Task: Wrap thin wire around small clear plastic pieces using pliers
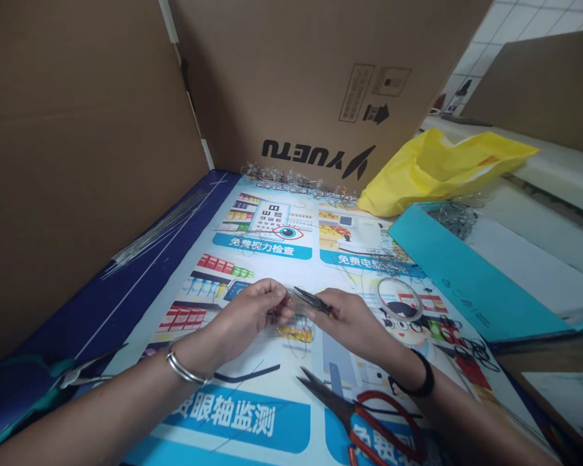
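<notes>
Near the middle of the printed poster (252, 362), my left hand (260, 307) is closed in a pinch on a bit of thin wire (298, 346), whose fine loops hang below the fingers. Held in my right hand (347, 320) is a small pair of pliers (313, 299) with dark pointed jaws. The jaws point left, close to the left fingertips. The right fingers partly hide the pliers' handles, and the exact contact between jaws and wire is too fine to tell. Red-handled scissors (354, 411) lie on the poster just below my hands.
Cardboard panels (291, 84) wall the back and left. Thin straight wires (158, 233) lie at left, near green-handled scissors (53, 382). A tape roll (400, 299), black loops (476, 349), a blue box (466, 278) with tangled wire and a yellow bag (432, 171) are at right.
</notes>
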Demonstrator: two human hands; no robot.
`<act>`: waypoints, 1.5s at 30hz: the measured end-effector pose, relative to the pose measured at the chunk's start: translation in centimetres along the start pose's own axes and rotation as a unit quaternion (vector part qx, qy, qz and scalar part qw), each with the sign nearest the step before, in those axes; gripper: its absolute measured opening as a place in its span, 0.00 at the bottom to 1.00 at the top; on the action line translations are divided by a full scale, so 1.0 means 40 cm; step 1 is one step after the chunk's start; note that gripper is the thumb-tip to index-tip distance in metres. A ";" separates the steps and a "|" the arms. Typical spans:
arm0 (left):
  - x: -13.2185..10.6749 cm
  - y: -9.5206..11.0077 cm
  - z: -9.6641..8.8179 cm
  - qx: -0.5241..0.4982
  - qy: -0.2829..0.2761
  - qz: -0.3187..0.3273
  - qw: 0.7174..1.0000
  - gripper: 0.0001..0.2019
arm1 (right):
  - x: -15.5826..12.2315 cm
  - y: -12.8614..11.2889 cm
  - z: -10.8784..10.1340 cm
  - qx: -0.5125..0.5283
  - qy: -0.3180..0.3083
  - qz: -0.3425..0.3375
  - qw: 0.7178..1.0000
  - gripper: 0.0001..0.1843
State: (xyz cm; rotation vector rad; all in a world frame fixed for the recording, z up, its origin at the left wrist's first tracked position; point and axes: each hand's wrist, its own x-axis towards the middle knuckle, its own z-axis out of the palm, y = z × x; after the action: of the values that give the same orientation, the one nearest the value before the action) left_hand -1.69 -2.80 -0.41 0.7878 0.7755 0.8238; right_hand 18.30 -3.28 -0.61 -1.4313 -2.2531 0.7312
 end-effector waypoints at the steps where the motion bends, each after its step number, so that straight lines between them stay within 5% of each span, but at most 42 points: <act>1: -0.001 -0.001 0.000 -0.010 0.001 -0.004 1.000 0.08 | -0.001 -0.002 0.005 0.016 -0.003 -0.001 1.000 0.14; 19: 0.004 -0.008 -0.015 -0.053 -0.012 -0.023 0.998 0.07 | -0.004 -0.001 0.051 0.118 0.078 0.044 0.989 0.14; 32: 0.002 -0.001 -0.017 -0.011 -0.022 -0.028 0.999 0.08 | -0.005 -0.004 0.043 0.156 0.079 0.051 0.983 0.14; 45: 0.012 0.007 -0.029 0.037 -0.102 -0.034 0.993 0.11 | 0.000 -0.008 0.038 0.341 0.039 0.079 0.936 0.12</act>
State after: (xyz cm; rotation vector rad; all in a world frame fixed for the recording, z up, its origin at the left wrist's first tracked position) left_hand -2.52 -1.92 -0.87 0.8919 0.6494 0.6441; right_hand 17.22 -3.75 -1.65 -1.2540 -1.5807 1.3173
